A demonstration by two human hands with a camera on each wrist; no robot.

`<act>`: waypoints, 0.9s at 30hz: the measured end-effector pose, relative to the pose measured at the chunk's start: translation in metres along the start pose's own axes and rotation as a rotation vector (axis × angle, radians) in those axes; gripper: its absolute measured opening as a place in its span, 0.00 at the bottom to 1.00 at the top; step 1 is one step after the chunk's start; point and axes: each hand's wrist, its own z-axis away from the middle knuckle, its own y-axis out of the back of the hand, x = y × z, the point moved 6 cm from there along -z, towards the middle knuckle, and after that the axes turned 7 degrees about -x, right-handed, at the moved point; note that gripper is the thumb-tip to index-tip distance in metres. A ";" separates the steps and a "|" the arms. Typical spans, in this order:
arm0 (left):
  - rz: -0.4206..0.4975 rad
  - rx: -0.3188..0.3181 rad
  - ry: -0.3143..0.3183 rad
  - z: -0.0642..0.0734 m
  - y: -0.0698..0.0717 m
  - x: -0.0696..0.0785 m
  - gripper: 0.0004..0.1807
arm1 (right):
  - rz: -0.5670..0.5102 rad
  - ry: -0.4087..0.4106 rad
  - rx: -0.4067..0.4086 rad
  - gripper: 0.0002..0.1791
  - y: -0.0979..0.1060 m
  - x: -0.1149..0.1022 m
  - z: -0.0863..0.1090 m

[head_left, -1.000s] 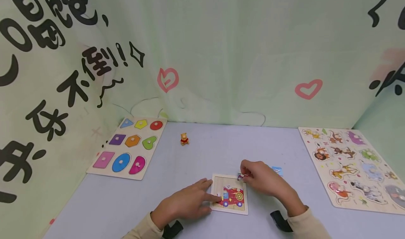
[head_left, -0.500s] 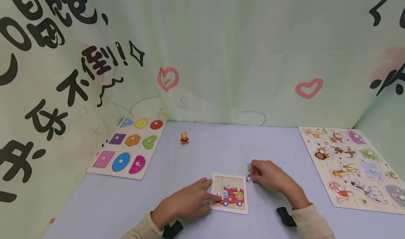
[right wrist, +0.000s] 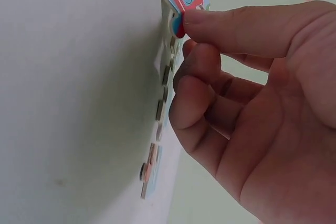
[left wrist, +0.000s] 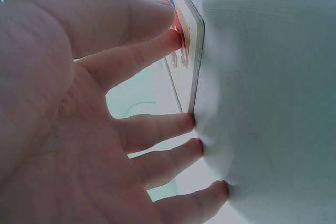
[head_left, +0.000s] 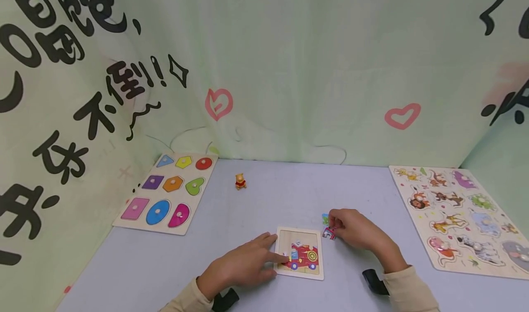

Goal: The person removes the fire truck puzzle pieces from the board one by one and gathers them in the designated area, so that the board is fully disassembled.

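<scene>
Right hand (head_left: 356,229) pinches what seems a puzzle piece (right wrist: 181,4); left hand (head_left: 244,260), spread, touches the puzzle board (head_left: 297,235)

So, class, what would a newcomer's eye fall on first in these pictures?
Probably the big black characters on the left of the curtain. Then, low in the middle, the red truck in the small puzzle, with the left grip touching it and the right grip pinching a piece beside it. Next come the shape board at left and the animal board at right.
</scene>
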 end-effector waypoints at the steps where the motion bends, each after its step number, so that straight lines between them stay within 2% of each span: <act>1: 0.001 -0.001 0.002 0.000 0.000 0.000 0.22 | -0.009 0.003 -0.008 0.11 -0.001 -0.001 0.000; 8: 0.004 -0.001 0.000 0.001 0.000 -0.001 0.22 | -0.034 0.029 -0.021 0.11 -0.001 -0.005 0.000; 17: 0.012 -0.002 -0.003 0.002 0.001 0.000 0.22 | -0.034 -0.014 -0.014 0.11 -0.001 -0.001 0.000; 27: 0.002 0.002 -0.009 0.002 0.000 -0.001 0.22 | 0.086 -0.118 -0.011 0.12 -0.006 -0.006 -0.001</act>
